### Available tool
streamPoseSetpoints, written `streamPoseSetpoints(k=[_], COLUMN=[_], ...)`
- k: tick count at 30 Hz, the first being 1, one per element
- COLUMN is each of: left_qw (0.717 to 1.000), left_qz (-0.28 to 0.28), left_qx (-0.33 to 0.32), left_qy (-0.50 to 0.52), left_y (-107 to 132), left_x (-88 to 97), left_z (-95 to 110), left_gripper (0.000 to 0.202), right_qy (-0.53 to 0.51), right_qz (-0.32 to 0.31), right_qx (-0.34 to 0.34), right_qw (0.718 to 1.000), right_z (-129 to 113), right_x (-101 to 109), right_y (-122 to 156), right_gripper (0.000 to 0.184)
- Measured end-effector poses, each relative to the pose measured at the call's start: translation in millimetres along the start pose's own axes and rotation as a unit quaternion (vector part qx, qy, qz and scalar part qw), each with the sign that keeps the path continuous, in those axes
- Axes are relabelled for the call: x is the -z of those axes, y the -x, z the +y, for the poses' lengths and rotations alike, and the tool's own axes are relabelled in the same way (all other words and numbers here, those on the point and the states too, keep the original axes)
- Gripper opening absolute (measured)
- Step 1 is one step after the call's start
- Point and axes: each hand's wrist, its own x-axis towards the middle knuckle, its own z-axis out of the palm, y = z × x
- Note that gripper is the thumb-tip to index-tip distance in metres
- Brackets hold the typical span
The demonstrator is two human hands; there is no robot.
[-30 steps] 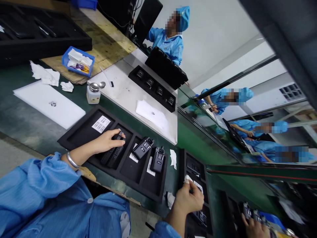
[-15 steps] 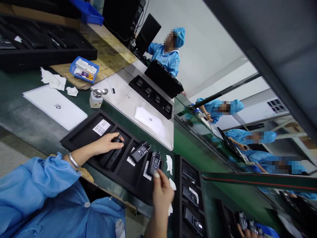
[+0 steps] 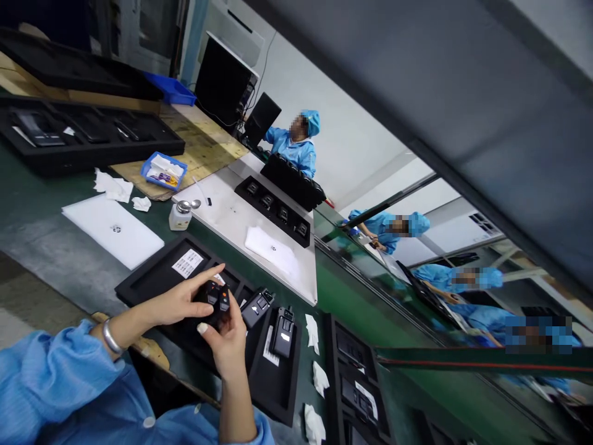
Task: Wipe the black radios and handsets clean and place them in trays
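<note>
both hands hold one small black device [image 3: 215, 301] above the black tray [image 3: 152, 278]: the left hand [image 3: 178, 301] grips it from the side, the right hand [image 3: 228, 337] from below. two similar devices [image 3: 281, 324] lie in the tray's slots just beside it, so i judge the work on this tray is only partly done.
</note>
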Motion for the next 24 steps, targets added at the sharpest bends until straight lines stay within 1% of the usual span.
streamPoseSetpoints(k=[2, 4, 7, 10, 13, 16, 21, 24], left_qw=[0.999, 0.995, 0.981, 0.970, 0.968, 0.971, 0.974, 0.972], left_qz=[-0.036, -0.061, -0.081, -0.090, -0.084, -0.077, -0.068, -0.063], left_qx=[-0.024, -0.039, -0.062, -0.088, -0.090, -0.079, -0.062, -0.058], left_qy=[-0.014, -0.072, -0.168, -0.209, -0.218, -0.212, -0.205, -0.220], left_y=[6, 12, 23, 35, 41, 42, 41, 40], left_x=[-0.3, 0.4, 2.7, 2.5, -1.2, -4.5, -5.5, -6.6], left_z=[1, 2, 2, 0, 0, 1, 3, 2], left_gripper=[0.091, 0.087, 0.081, 0.084, 0.086, 0.088, 0.092, 0.093], right_qy=[0.060, 0.144, 0.245, 0.298, 0.317, 0.318, 0.290, 0.275], right_qz=[0.018, 0.031, 0.033, 0.032, 0.030, 0.029, 0.033, 0.034], right_qx=[0.046, 0.094, 0.149, 0.183, 0.191, 0.185, 0.164, 0.152], right_qw=[0.997, 0.985, 0.957, 0.936, 0.929, 0.929, 0.942, 0.949], right_z=[3, 7, 13, 16, 15, 13, 13, 15], right_x=[3, 6, 10, 11, 10, 9, 9, 12], right_y=[7, 13, 22, 30, 33, 33, 31, 29], right_gripper=[0.078, 0.070, 0.063, 0.060, 0.059, 0.060, 0.059, 0.060])
